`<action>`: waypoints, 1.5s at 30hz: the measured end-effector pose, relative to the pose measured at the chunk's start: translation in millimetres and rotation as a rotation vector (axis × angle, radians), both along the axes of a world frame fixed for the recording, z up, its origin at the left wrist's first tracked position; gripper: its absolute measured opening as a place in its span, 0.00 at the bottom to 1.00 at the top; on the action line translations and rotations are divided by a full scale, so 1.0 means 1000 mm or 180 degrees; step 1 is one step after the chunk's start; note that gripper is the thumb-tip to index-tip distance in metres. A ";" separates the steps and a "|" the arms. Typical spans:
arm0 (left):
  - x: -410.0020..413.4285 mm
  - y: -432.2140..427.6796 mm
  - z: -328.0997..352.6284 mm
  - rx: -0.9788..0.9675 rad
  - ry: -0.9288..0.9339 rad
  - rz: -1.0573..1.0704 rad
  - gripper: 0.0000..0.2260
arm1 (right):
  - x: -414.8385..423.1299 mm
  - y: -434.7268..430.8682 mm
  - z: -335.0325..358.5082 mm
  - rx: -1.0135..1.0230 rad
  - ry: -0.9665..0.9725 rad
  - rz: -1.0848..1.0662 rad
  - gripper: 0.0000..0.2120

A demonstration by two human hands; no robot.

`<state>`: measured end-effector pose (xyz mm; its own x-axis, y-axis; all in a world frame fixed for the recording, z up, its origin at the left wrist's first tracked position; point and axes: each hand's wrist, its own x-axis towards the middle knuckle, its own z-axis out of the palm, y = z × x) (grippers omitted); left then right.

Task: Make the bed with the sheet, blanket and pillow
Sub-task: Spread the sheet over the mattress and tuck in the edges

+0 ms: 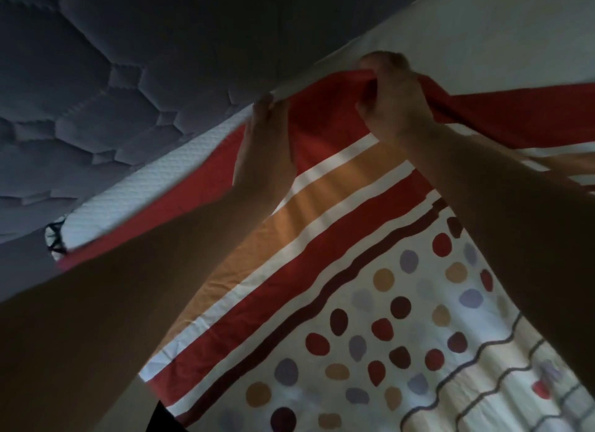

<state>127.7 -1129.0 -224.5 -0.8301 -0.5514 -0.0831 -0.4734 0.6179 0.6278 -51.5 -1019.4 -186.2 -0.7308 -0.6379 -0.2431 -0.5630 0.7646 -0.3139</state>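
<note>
We see the right hand (389,100) with fingers (383,64) curled tight, clamped on a bunched fistful of the sheet (354,303) at its red border, right at the mattress (112,61) edge. The left hand (264,135) sits beside it along the same edge. Its fingers are together and pinch the red hem against the mattress's white side band, with the tips partly hidden. The rest of the sheet, stripes then dots, spreads away from the mattress edge toward us. No blanket or pillow is in view. Risks as we judge them: the hem is only bunched, so an uneven pull from one hand could skew the stripes off the mattress edge. A slack pinch on the left could let the hem slip off the side band and leave the grey quilting bare. Dim light also makes alignment hard to check.
</note>
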 end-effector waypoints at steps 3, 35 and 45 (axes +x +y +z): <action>0.012 0.005 -0.002 -0.0034 -0.0122 -0.0243 0.20 | 0.011 0.003 -0.001 0.0045 -0.0047 0.0033 0.33; 0.201 0.158 0.025 -0.0184 -0.0050 -0.1446 0.14 | 0.239 0.238 0.026 0.0265 0.0119 -0.0890 0.14; 0.284 0.252 0.022 0.0087 -0.0189 -0.2335 0.12 | 0.355 0.346 0.016 0.0552 -0.0224 -0.1322 0.12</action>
<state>412.0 -877.4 -202.2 -0.9784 0.1468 -0.1453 0.0219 0.7733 0.6336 303.0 -673.9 -169.9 -0.8939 -0.2398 -0.3786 -0.1795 0.9657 -0.1879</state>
